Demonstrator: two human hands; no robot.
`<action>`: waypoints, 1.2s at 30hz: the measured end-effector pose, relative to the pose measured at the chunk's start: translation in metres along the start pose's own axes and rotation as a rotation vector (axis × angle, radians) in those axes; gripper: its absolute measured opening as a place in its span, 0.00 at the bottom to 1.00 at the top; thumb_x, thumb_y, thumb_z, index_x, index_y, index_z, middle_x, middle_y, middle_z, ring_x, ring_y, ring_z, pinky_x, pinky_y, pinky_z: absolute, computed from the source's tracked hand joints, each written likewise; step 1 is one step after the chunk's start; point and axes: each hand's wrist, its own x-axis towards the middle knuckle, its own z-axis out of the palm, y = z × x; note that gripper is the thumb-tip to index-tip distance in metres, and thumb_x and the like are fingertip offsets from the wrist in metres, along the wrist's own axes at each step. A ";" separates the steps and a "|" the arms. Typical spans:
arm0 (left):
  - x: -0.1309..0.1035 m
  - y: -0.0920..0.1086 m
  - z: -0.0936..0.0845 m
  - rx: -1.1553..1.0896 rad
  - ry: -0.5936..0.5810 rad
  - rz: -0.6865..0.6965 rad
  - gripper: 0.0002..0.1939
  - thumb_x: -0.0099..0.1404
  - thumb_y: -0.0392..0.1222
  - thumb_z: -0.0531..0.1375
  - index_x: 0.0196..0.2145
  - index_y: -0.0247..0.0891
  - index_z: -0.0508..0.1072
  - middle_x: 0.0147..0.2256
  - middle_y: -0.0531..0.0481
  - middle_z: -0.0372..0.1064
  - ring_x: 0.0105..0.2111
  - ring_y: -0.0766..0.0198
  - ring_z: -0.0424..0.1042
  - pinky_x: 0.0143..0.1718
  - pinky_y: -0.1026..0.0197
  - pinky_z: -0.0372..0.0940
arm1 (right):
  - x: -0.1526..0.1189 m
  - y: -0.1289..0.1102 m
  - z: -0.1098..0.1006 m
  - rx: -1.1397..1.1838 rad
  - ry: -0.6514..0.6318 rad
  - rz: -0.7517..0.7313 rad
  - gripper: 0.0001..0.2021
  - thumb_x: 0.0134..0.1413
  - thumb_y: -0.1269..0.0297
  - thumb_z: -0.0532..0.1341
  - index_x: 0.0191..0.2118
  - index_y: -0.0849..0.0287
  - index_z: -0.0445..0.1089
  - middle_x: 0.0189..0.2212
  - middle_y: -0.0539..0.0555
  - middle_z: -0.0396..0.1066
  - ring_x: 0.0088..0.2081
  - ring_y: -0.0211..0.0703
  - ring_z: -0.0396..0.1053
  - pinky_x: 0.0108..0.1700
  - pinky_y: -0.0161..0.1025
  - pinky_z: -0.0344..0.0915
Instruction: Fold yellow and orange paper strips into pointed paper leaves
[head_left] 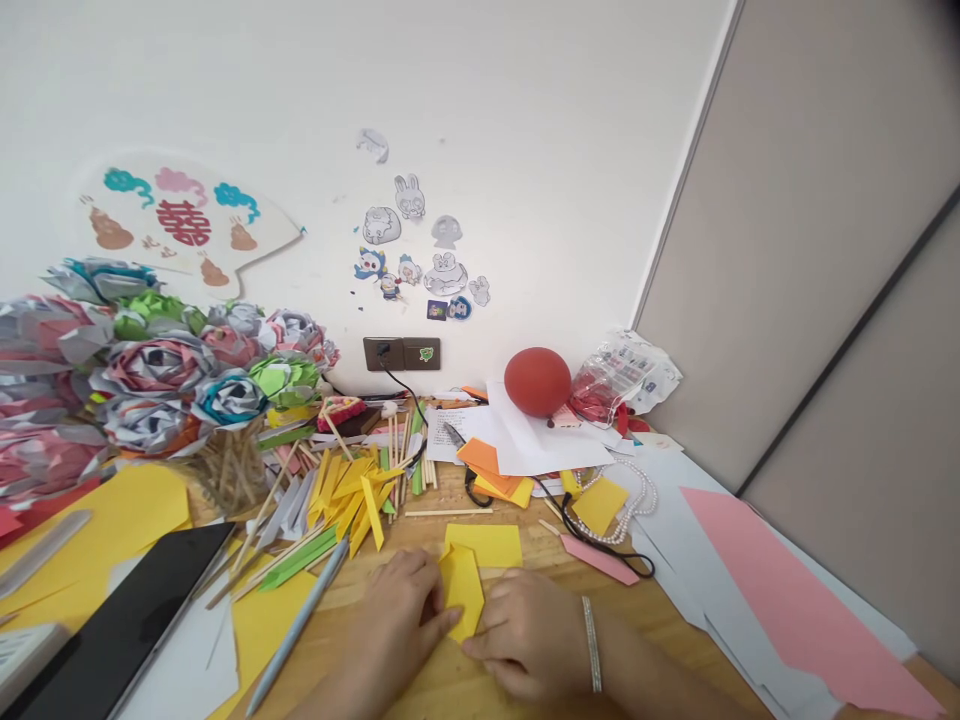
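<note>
Between my two hands a small folded piece of yellow paper lies on the wooden table, its corners angled in. My left hand holds its left side, thumb on the paper and fingers curled. At the lower right edge, my right hand pinches the same paper with thumb and bent fingers; a sparkly bracelet circles that wrist. Just behind, a flat yellow paper rectangle rests on the table. A grey-blue pen lies to the left of my left hand.
Folded yellow strips and wooden sticks pile up behind left. A black tablet lies at left, below paper flowers. A red balloon sits by the wall. Pink paper and a black cord lie right.
</note>
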 end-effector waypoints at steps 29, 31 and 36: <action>0.002 -0.032 -0.002 0.074 0.201 0.412 0.08 0.62 0.31 0.51 0.30 0.40 0.68 0.30 0.50 0.71 0.31 0.61 0.72 0.32 0.63 0.67 | -0.007 0.036 -0.001 -0.228 0.089 0.219 0.08 0.52 0.61 0.62 0.35 0.59 0.65 0.31 0.50 0.69 0.35 0.42 0.62 0.37 0.40 0.55; 0.002 -0.031 -0.002 0.064 0.171 0.418 0.10 0.63 0.31 0.51 0.27 0.40 0.66 0.28 0.52 0.69 0.29 0.63 0.70 0.31 0.64 0.65 | -0.005 0.035 0.000 -0.227 0.108 0.213 0.08 0.52 0.60 0.62 0.34 0.58 0.65 0.31 0.50 0.68 0.34 0.41 0.62 0.37 0.40 0.55; 0.001 -0.030 0.005 0.054 0.223 0.485 0.12 0.65 0.32 0.48 0.27 0.40 0.66 0.27 0.52 0.68 0.28 0.63 0.68 0.31 0.64 0.63 | 0.000 0.029 0.002 -0.263 0.166 0.247 0.04 0.56 0.66 0.57 0.31 0.58 0.65 0.28 0.50 0.67 0.33 0.41 0.60 0.35 0.41 0.53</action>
